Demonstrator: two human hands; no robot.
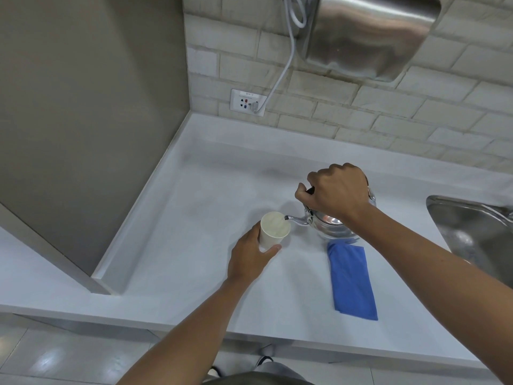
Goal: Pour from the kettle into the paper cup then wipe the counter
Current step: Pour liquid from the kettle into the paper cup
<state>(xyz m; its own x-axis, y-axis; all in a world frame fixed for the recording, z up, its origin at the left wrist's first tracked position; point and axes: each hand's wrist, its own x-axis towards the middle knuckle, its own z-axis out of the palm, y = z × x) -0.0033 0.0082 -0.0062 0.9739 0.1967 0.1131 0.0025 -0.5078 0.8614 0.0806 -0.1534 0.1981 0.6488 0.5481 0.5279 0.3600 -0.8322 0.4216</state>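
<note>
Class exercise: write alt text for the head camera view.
A right hand tips a metal kettle, spout over a paper cup steadied by the left hand, on a white counter. A folded blue cloth lies beside the kettle.

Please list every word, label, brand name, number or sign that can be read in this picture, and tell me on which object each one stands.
Wall socket plate: one short printed label along its top edge, too small and blurred to read.
Paper cup: plain, no print visible.
Kettle: no brand or mark visible.
Blue cloth: no tag or text visible.
Steel wall unit: no legible marking.
So nothing here can be read with confidence.
</note>
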